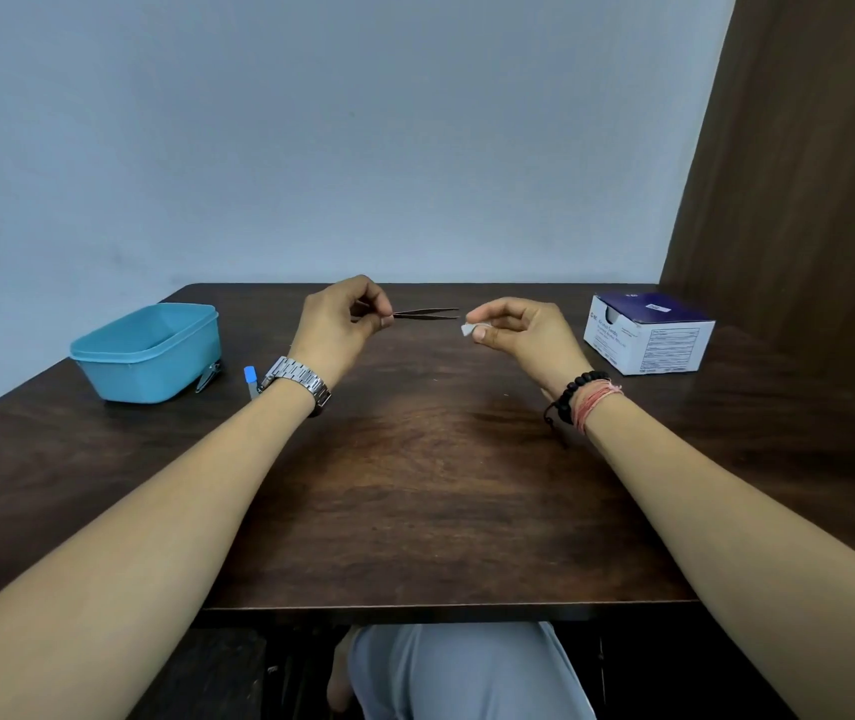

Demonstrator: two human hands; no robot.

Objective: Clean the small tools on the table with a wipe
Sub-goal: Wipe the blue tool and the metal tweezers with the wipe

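Observation:
My left hand (345,322) pinches one end of dark metal tweezers (428,313) above the far middle of the table, the tips pointing right. A short way off those tips, my right hand (516,330) pinches a small folded white wipe (468,330) between thumb and fingers. Wipe and tweezers are apart. A metal nail clipper (209,376) lies beside the blue tub, and a small tool with a blue cap (251,381) lies next to my left wrist, partly hidden by the watch.
A light blue plastic tub (147,353) stands on the dark wooden table (425,485) at the left. A white and purple box of wipes (646,332) sits at the right, near a brown wooden panel (804,174). A wall runs behind the table.

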